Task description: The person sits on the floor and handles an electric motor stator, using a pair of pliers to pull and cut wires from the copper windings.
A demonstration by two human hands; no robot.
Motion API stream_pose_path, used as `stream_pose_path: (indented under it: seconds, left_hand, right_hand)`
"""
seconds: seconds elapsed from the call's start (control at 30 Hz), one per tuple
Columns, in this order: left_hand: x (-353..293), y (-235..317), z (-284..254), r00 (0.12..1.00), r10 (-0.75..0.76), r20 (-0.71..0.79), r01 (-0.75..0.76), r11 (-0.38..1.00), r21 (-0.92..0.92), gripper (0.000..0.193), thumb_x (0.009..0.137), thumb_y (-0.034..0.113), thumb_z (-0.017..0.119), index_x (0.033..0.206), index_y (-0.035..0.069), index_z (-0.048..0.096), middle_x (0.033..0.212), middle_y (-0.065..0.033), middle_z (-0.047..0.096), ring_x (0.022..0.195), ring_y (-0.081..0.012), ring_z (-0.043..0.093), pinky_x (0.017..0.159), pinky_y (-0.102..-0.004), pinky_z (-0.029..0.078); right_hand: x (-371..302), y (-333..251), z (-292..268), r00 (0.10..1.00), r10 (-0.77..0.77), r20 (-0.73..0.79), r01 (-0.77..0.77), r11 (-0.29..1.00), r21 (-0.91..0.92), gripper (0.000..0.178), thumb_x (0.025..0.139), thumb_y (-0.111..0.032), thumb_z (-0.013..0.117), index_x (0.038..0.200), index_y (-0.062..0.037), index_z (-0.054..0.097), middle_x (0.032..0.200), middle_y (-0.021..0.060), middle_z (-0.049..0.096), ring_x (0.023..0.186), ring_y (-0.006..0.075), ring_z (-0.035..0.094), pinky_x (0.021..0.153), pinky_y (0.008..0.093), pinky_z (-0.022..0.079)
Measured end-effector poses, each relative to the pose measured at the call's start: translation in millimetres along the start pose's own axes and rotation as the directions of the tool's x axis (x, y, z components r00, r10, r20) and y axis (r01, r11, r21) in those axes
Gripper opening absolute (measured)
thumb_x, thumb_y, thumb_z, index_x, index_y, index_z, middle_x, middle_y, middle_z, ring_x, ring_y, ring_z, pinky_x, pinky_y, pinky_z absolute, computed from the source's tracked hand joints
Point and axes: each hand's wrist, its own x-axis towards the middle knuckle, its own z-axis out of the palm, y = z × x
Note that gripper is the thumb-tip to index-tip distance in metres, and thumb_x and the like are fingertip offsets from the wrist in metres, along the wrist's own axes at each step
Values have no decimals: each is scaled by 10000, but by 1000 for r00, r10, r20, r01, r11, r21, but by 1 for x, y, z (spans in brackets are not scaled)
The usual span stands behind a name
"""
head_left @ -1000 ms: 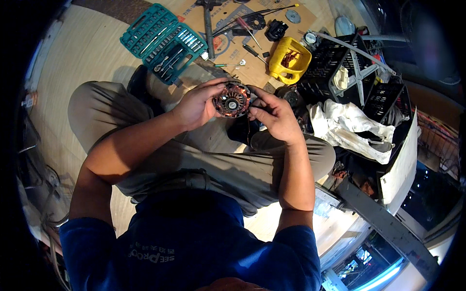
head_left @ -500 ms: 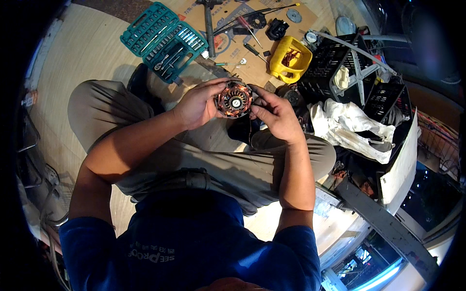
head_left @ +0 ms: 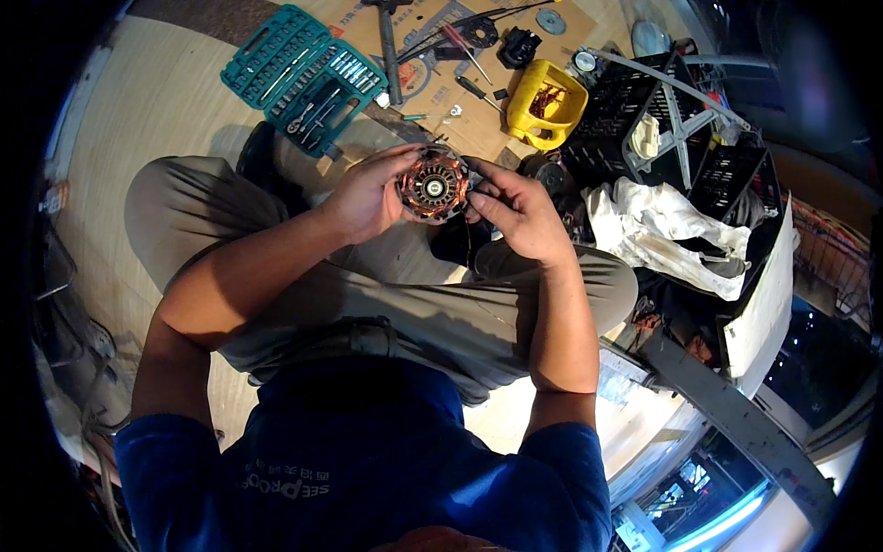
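Note:
Above my lap, between both hands, is a round copper-wound motor core (head_left: 434, 188). Orange-brown windings ring its face, and a bright round hub sits in the middle. My left hand (head_left: 366, 195) grips its left side, fingers around the far edge and thumb along the top. On the opposite side my right hand (head_left: 522, 215) pinches the core's right edge between thumb and bent fingers. A thin strand of wire hangs below the core, near my right fingertips. The core's underside is hidden.
Ahead lie a teal socket set (head_left: 303, 81), a hammer (head_left: 390, 55), screwdrivers (head_left: 478, 92) and a cardboard sheet (head_left: 432, 78). A cut yellow jug (head_left: 546, 106) holds copper-coloured scraps. To the right stand black crates (head_left: 612, 120) with a white cloth (head_left: 658, 230) over them.
The motor core has shifted slightly left and its face has tilted, showing more of the copper windings. Both hands keep their grip.

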Motion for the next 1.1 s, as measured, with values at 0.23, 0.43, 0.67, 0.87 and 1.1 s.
stream_pose_path:
  seconds: [0.23, 0.43, 0.67, 0.87, 1.1]
  left_hand:
    - [4, -8, -13, 999, 46, -27, -47, 998, -35, 392, 990, 219, 443, 1340, 44, 422, 1280, -145, 549, 1146, -279, 576, 892, -556, 508]
    - [2, -4, -3, 999, 39, -13, -39, 999, 7, 394, 1009, 232, 371, 1341, 26, 420, 1287, -146, 549, 1147, -284, 583, 936, -485, 499]
    - [-1, -2, 2, 999, 37, 13, -37, 999, -8, 414, 988, 235, 440, 1345, 27, 442, 1262, -131, 574, 1110, -271, 603, 904, -548, 509]
    - [0, -3, -2, 999, 23, 42, -24, 999, 23, 415, 1016, 258, 363, 1358, 30, 417, 1303, -159, 548, 1145, -294, 589, 894, -509, 527]
    - [0, -1, 0, 1000, -9, 15, 9, 999, 43, 423, 1013, 276, 372, 1353, 29, 422, 1306, -162, 546, 1136, -291, 596, 884, -507, 537]
  right_hand:
    - [0, -2, -1, 1000, -10, 15, 10, 1000, 22, 409, 920, -63, 602, 1314, 13, 518, 850, 50, 668, 776, 94, 612, 724, 258, 508]
    - [-1, -5, -1, 1000, 19, 14, -19, 1000, -8, 418, 919, -42, 594, 1312, 61, 496, 824, 48, 639, 767, 101, 597, 729, 243, 489]
    - [0, 0, -2, 1000, 30, 9, -30, 1000, -4, 403, 908, -56, 614, 1298, 8, 531, 849, 36, 657, 766, 83, 587, 705, 249, 500]
    - [-1, -9, 0, 1000, 28, 10, -28, 999, 22, 412, 903, -50, 619, 1295, 31, 521, 900, 43, 672, 794, 73, 581, 722, 246, 497]
    - [-1, -6, -1, 999, 32, 26, -32, 999, 6, 429, 889, -61, 642, 1288, 40, 522, 914, 51, 677, 809, 71, 574, 731, 245, 495]
